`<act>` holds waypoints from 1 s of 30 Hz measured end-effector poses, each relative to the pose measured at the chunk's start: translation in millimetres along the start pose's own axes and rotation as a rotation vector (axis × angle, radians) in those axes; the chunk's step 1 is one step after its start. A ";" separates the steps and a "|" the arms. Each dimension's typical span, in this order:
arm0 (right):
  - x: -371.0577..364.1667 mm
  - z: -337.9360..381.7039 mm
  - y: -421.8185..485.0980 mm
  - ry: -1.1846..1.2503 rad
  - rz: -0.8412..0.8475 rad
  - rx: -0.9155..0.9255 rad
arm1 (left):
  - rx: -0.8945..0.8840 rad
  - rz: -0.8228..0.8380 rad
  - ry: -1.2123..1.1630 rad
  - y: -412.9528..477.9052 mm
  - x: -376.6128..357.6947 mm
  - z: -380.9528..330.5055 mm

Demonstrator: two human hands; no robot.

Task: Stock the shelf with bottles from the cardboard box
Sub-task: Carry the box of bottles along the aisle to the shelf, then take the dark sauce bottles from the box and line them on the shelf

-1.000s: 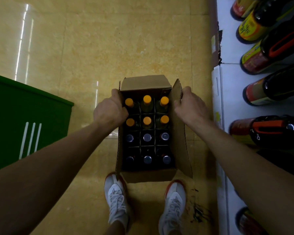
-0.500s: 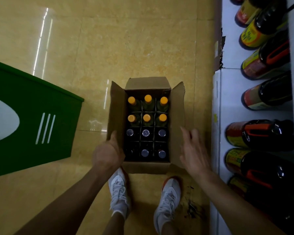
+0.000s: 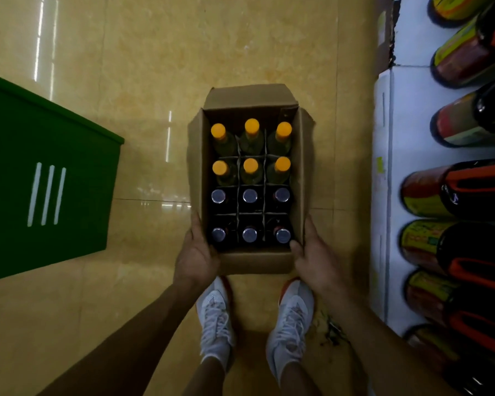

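Observation:
An open cardboard box [image 3: 255,262] stands on the tiled floor in front of my feet. Card dividers split it into cells. The far two rows hold several bottles with orange caps [image 3: 251,126]; the near two rows hold several dark bottles with silver caps [image 3: 249,234]. My left hand [image 3: 196,257] grips the box's near left corner, thumb over the rim. My right hand [image 3: 315,257] grips the near right corner the same way. The white shelf [image 3: 406,115] runs along the right edge of the view.
Large dark bottles with orange handles and yellow-red labels [image 3: 455,192] stand in a row on the shelf. A green bin [image 3: 49,181] stands on the floor at the left. My white shoes [image 3: 216,318] are just behind the box.
Both hands slid back from the far side flaps to the box's near corners and now grip them. The side flaps have folded down outward.

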State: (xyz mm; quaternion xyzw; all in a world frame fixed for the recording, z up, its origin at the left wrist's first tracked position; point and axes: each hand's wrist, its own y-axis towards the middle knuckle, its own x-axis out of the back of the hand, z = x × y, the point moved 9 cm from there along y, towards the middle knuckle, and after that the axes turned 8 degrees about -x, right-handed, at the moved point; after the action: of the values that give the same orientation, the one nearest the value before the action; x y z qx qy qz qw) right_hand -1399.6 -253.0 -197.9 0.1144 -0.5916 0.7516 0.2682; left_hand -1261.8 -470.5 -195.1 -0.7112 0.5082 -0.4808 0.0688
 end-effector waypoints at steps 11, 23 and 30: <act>8.4 7.8 -9.3 -0.145 -0.070 -0.079 | 0.068 0.079 0.112 0.7 16.7 12.7; -2.9 41.5 -22.3 -0.382 -0.131 0.334 | -0.428 0.018 0.370 -49.9 -33.9 -64.7; -4.0 63.2 2.7 -0.738 -0.168 0.406 | -0.577 -0.099 0.292 -23.7 -29.1 -86.3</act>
State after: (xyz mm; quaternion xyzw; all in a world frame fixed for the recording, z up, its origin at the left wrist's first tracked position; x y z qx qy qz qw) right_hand -1406.9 -314.6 -184.7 0.4740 -0.4766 0.7370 0.0709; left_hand -1311.9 -402.6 -153.5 -0.6488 0.5927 -0.4167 -0.2328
